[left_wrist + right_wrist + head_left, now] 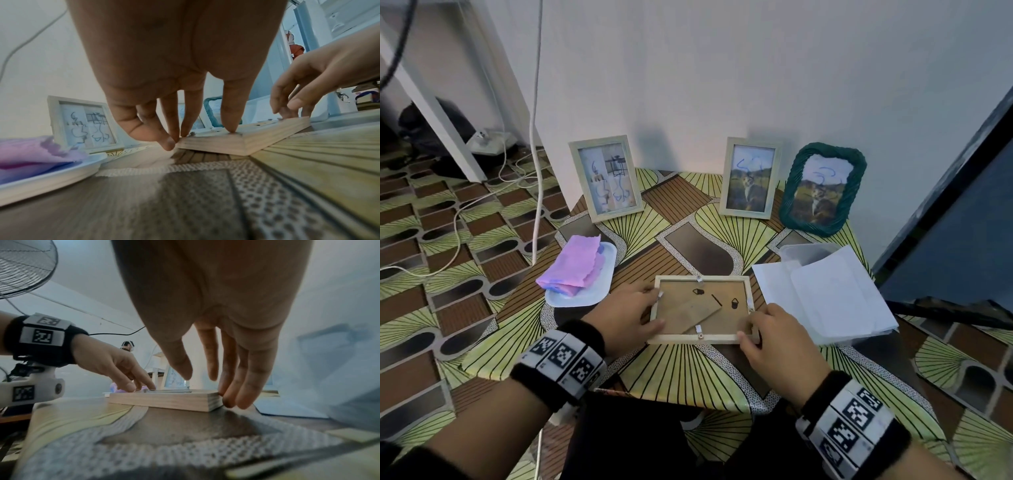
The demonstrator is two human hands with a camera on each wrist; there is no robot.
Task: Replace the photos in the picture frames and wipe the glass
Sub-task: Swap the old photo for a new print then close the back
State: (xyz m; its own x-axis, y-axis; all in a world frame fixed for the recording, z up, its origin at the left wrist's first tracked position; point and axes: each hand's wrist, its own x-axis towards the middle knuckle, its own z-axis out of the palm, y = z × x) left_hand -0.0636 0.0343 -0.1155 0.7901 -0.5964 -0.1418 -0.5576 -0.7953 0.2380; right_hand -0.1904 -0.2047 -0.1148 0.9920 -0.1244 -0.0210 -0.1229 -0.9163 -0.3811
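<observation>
Lying face-down on the patterned table (pixel 688 370), the wooden frame (pixel 702 339) sits at the table's near-middle w/ both hands on it. Left hand (pixel 625 320) is at the frame's left edge: fingers (pixel 230 116) fairly straight and spread, 1 tip pressing the frame's top face, the others touching its left rim near a small metal tab (pixel 661 295); nothing is gripped. Right hand (pixel 774 339) is at the frame's near-right corner, fingers extended w/ tips against that corner's side and top, thumb apart from them; whether it pinches the corner I can't tell. The brown backing board (pixel 688 313) is in the frame, its stand flap lying flat. Left of the frame, a pink-purple cloth (pixel 575 270) rests on a white tray (pixel 606 260). Right of the frame, white sheets (pixel 835 298) cover most of a clear plastic box (pixel 801 250); the box's contents are hidden. Beyond the frame, 3 framed pics stand against the wall: a pale frame (pixel 604 178) at left, another pale frame (pixel 750 178), and a green woven frame (pixel 823 188), each w/ blue scribbles on the glass, not readable as words. Both wrists wear black bands w/ square b/w code markers, no legible text.
</observation>
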